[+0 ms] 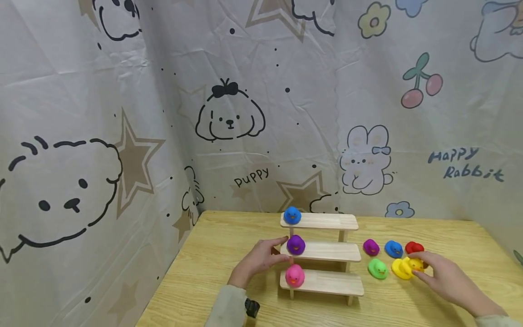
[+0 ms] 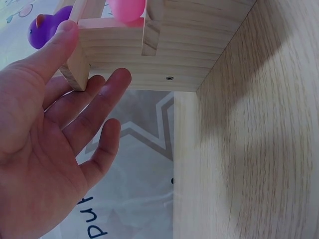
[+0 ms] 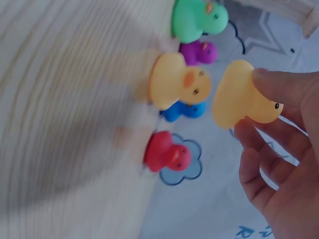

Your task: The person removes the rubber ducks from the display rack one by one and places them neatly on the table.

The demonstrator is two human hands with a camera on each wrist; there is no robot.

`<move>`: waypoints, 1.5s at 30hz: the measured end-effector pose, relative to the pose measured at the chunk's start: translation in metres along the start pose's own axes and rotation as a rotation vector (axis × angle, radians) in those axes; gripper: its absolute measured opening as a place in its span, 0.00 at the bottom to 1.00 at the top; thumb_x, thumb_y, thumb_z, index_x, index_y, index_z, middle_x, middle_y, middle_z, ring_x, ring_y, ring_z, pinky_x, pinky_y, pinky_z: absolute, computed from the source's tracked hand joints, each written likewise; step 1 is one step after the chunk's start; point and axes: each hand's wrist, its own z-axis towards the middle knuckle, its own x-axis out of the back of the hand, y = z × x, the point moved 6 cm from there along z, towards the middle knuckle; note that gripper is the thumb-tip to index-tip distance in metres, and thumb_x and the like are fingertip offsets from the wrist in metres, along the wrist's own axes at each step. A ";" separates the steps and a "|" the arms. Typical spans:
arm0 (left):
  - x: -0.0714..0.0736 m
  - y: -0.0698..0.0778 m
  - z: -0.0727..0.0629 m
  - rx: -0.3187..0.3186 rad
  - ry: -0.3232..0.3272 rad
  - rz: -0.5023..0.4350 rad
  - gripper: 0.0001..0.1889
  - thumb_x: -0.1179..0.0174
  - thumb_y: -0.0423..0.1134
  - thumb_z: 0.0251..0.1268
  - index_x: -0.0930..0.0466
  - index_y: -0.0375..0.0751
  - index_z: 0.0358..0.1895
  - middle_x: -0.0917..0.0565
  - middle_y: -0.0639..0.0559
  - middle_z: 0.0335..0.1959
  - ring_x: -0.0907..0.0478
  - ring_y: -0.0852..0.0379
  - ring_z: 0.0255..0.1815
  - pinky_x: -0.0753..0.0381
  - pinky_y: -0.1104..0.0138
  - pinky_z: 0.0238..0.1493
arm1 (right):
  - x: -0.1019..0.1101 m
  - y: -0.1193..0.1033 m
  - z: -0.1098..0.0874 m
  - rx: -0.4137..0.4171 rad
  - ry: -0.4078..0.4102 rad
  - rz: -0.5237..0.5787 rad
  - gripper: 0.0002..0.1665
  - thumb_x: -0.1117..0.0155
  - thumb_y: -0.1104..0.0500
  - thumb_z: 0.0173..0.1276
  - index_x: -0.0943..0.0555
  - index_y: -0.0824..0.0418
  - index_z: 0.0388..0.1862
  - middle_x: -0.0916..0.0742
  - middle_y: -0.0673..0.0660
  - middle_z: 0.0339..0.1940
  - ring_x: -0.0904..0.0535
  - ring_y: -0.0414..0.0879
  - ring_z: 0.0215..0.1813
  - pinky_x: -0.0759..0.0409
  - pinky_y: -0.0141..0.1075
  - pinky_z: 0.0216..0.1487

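My right hand [image 1: 447, 278] pinches a yellow rubber duck [image 3: 234, 94] between thumb and fingers. In the right wrist view that duck is held off the table, beside a second yellow duck [image 3: 167, 82] standing on it. At the left end of a three-step wooden display stand [image 1: 327, 250], my left hand [image 1: 261, 260] grips the middle step, thumb on top and fingers below. Along the stand's left side sit a blue duck [image 1: 292, 215] on the top step, a purple duck [image 1: 296, 245] on the middle and a pink duck [image 1: 295, 276] on the bottom.
Right of the stand, a magenta duck [image 1: 371, 247], another blue duck [image 1: 393, 249], a red duck [image 1: 414, 247] and a green duck [image 1: 377, 269] stand on the wooden table [image 1: 196, 277]. A printed cloth [image 1: 294, 136] hangs behind the table.
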 end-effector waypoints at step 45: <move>0.000 0.002 0.000 0.001 0.003 0.000 0.33 0.35 0.51 0.59 0.31 0.48 0.67 0.22 0.47 0.57 0.22 0.60 0.37 0.24 0.69 0.35 | -0.028 0.070 0.004 -0.192 -0.185 0.080 0.23 0.28 0.68 0.49 0.22 0.71 0.45 0.18 0.64 0.40 0.25 0.53 0.36 0.24 0.50 0.37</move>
